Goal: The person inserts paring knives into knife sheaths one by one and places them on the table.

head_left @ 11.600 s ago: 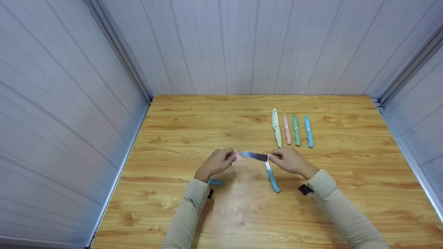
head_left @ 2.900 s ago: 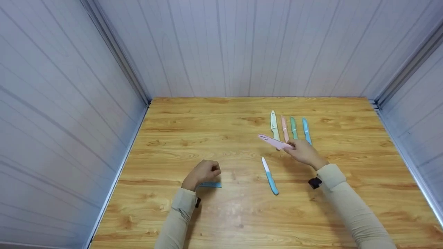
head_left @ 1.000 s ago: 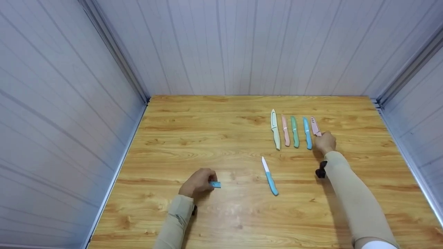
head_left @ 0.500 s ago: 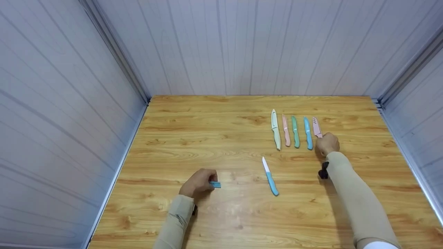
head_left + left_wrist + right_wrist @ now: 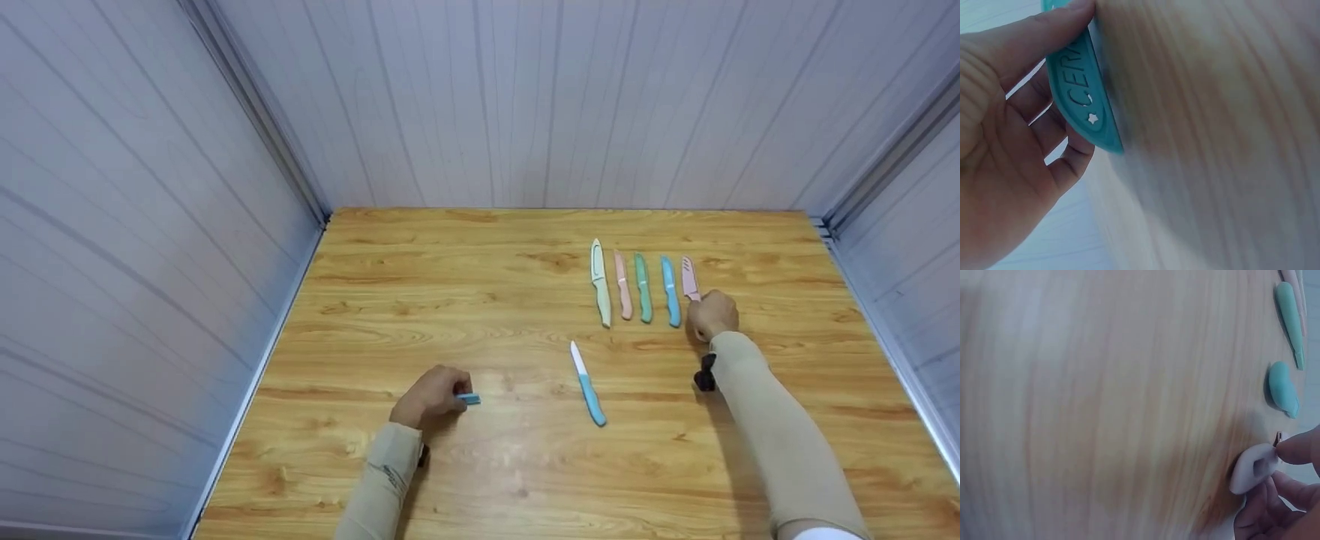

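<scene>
My left hand point(image 5: 433, 391) pinches a blue blade sheath point(image 5: 469, 399) at the table's left middle. In the left wrist view the sheath point(image 5: 1081, 93) shows cut-out letters and a star, its long edge close to the wood. My right hand point(image 5: 712, 313) holds a pink knife in its pink sheath point(image 5: 689, 277) at the right end of a row of knives. In the right wrist view the thumb and fingers grip the pink handle point(image 5: 1249, 469). Between the hands lies a bare white-bladed knife with a blue handle point(image 5: 591, 397), tip pointing away.
Left of the pink knife lie several sheathed knives side by side: a blue one point(image 5: 670, 292), a green one point(image 5: 643, 289), a smaller pink one point(image 5: 623, 286) and a long cream one point(image 5: 601, 285). Pale panel walls point(image 5: 517, 105) enclose the wooden table point(image 5: 390, 292) at back and sides.
Earlier both hands held the pink sheath at a bare blade over the middle; my right hand then carried the sheathed knife to the row's right end. My left hand has taken the blue sheath.
</scene>
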{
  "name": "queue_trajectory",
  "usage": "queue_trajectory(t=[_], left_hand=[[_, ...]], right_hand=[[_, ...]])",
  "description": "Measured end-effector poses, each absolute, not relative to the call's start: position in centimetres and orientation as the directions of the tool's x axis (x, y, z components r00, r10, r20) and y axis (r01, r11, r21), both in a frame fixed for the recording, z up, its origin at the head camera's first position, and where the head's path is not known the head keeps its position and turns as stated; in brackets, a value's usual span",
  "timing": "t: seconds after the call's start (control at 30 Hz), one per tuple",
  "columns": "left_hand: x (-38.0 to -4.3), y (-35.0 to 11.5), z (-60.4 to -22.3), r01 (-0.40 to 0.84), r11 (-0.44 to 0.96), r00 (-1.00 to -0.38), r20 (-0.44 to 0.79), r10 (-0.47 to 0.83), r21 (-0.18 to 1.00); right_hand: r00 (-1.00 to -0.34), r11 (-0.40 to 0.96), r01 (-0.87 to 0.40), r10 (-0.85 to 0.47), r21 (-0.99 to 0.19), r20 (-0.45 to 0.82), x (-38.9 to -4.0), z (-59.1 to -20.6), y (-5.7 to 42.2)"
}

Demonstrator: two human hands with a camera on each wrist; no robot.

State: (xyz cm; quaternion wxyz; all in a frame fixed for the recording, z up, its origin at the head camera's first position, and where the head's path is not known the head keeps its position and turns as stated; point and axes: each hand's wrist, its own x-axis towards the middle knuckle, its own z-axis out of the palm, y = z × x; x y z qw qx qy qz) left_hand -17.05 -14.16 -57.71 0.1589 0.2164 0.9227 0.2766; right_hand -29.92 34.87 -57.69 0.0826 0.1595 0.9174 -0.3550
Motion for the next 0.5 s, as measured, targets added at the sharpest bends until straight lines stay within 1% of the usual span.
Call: queue_trajectory(t=[0.13,0.33,0.5], left_hand=[[-17.2,-14.2,-57.1,0.317,0.747,-0.859,-0.158,0.488,0.584],[-17.4,-14.0,-56.3,0.387,0.721,-0.845,-0.091,0.526,0.574],[-17.7,-13.6,-55.8,0.390,0.722,-0.858,-0.059,0.510,0.571]], right_hand=[[-0.946,0.730,0.322,0.232,-0.603,-0.225,-29.8,-57.5,34.7],[-0.964,0.788,0.266,0.220,-0.555,-0.149,-29.3,-57.1,33.5],[-0.977,0.817,0.212,0.194,-0.536,-0.090,-28.7,-56.6,31.9]])
